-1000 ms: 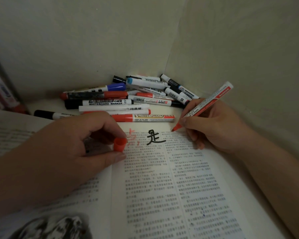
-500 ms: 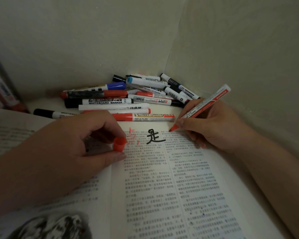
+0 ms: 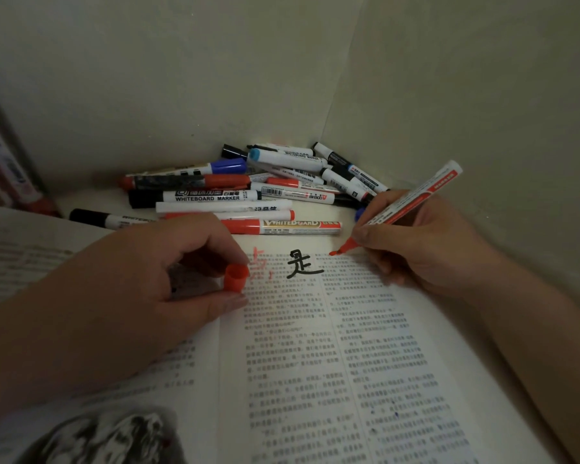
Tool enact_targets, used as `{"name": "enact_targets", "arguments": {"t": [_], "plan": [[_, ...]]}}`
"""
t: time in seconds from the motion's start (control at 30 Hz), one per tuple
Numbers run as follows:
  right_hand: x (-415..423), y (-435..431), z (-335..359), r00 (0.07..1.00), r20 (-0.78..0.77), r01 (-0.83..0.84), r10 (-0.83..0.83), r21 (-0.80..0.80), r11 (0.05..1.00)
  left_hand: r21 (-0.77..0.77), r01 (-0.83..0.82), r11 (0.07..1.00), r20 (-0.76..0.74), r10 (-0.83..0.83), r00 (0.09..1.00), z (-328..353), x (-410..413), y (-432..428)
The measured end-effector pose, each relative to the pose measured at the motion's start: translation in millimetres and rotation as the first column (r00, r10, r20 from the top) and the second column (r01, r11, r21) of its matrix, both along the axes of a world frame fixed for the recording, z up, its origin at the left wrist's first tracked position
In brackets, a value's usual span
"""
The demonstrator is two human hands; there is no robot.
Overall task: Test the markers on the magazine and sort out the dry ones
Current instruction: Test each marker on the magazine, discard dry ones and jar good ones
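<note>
Markers (image 3: 215,196) lie heaped on a white tabletop (image 3: 91,199), pushed into the corner where two plain, pale walls (image 3: 181,78) meet. The light is dim. At the far left edge stand what look like book spines (image 3: 4,169), too blurred to read.

An open magazine (image 3: 315,363) fills the foreground, its near pages dense with printed columns and its top edge just short of the pile. Three tests show along the top margin of the right-hand page: a faint, patchy red scrawl (image 3: 259,262), a bold black character (image 3: 303,267), and a small solid red stroke (image 3: 334,253).

The right hand (image 3: 426,249) grasps an uncapped red marker (image 3: 412,199) like a pen, its barrel tilted up to the right and its tip down on the paper at that red stroke. The left hand (image 3: 141,283) rests on the left page near the fold, thumb and forefinger pinching a red cap (image 3: 236,278).

Most of the piled pens have white barrels with black, red or blue caps. Nearest the magazine lies a red-and-white pen (image 3: 282,226) lettered WHITEBOARD. Behind it, among others, is a black-capped one (image 3: 148,198) marked WHITEBOARD MARKER, and farther back a blue-capped one (image 3: 228,166).
</note>
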State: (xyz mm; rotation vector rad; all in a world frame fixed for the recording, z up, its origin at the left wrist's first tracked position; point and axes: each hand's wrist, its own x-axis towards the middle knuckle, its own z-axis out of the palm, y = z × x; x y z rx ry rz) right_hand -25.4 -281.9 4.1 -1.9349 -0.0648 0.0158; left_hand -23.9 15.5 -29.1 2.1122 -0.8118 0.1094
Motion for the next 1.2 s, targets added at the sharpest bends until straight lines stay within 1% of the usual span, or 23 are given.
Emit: {"name": "enact_targets", "arguments": {"t": [0.07, 0.13, 0.33, 0.5, 0.57, 0.67, 0.77, 0.83, 0.93, 1.0, 1.07, 1.13, 1.17, 1.2], "plan": [[-1.9, 1.0, 2.5, 1.000, -0.008, -0.027, 0.026, -0.073, 0.997, -0.005, 0.000, 1.000, -0.009, 0.000, 1.000, -0.1, -0.3, -0.2], [-2.8, 1.8, 3.7, 0.999, -0.016, -0.030, 0.028, -0.111, 0.993, -0.008, -0.005, 1.000, -0.005, 0.005, 1.000, -0.9, -0.4, -0.4], [0.7, -1.1, 2.6, 0.998, 0.000, 0.068, -0.068, -0.100, 0.993, -0.024, 0.003, 1.000, -0.012, -0.003, 1.000, -3.0, 0.4, 0.1], [2.7, -2.4, 0.6, 0.997, -0.013, 0.071, -0.073, -0.113, 0.991, -0.014, -0.001, 1.000, 0.010, 0.001, 1.000, -2.8, 0.8, -0.1], [1.4, -2.9, -0.3, 0.999, -0.024, 0.041, -0.043, -0.073, 0.997, -0.009, -0.018, 1.000, 0.020, 0.018, 1.000, -2.6, 0.5, -0.3], [-2.4, -1.9, 0.2, 0.996, -0.036, -0.080, 0.080, -0.013, 0.997, -0.005, -0.029, 1.000, 0.022, 0.029, 0.999, -2.8, 0.1, -0.1], [-3.7, 1.3, 4.0, 0.992, -0.041, -0.121, 0.118, -0.086, 0.989, -0.005, -0.026, 1.000, 0.015, 0.026, 1.000, -2.3, 0.3, -0.5], [-2.0, 1.6, 5.1, 0.996, -0.024, -0.083, 0.080, -0.147, 0.986, -0.015, -0.034, 0.999, 0.000, 0.034, 0.999, -2.5, 0.1, -0.9], [2.8, -1.3, 4.0, 0.999, 0.008, 0.041, -0.041, -0.188, 0.981, -0.008, -0.036, 0.999, -0.007, 0.036, 0.999, -2.3, -0.7, -0.8], [3.7, -2.0, 3.5, 0.997, 0.003, 0.076, -0.077, -0.202, 0.977, 0.011, -0.034, 0.999, 0.003, 0.034, 0.999, -1.6, -1.1, -0.6], [3.2, -2.4, 3.0, 0.996, -0.016, 0.084, -0.088, -0.148, 0.985, 0.003, -0.029, 1.000, -0.005, 0.029, 1.000, -0.5, -1.5, -0.9], [0.7, -1.5, 3.6, 0.997, -0.034, 0.070, -0.071, -0.032, 0.997, 0.001, -0.019, 1.000, -0.013, 0.019, 1.000, 0.6, -1.5, -0.8], [-0.4, -1.2, 3.9, 0.998, -0.035, 0.051, -0.051, -0.003, 0.999, 0.002, -0.012, 1.000, -0.019, 0.012, 1.000, 0.9, -1.4, -0.6], [-1.7, -0.5, 4.4, 0.999, -0.029, 0.032, -0.032, -0.010, 0.999, -0.001, -0.003, 1.000, -0.026, 0.003, 1.000, 1.4, -1.6, -0.5]]}}
